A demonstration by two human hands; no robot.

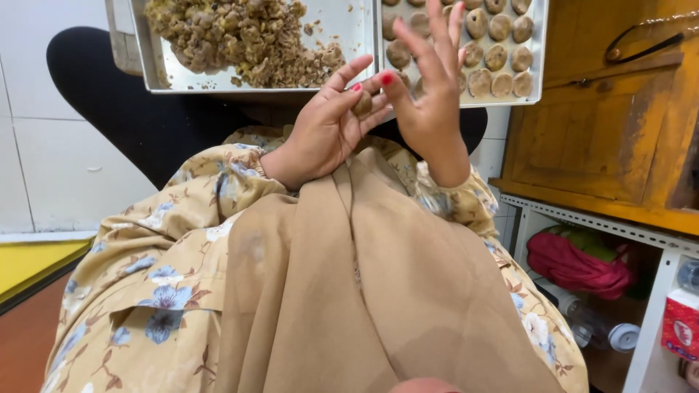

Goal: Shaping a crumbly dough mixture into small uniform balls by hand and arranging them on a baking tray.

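above lap: open room is left over the tan cloth [378, 291] | ahead: passage is closed by two trays, crumb tray [342, 29] and ball tray [537, 65], edge to edge | right: way is blocked by wooden cabinet [611, 131] and white shelf [648, 240] | left: free space is seen over the floor [29, 327]

dough ball [363, 104]: small brown lump, roundish, kinda rough looking
held by: left hand [325, 131], resting on its fingers, thumb tip right beside it
right hand [431, 94]: fingers spread, palm just beside the ball
spot: up in front of the trays
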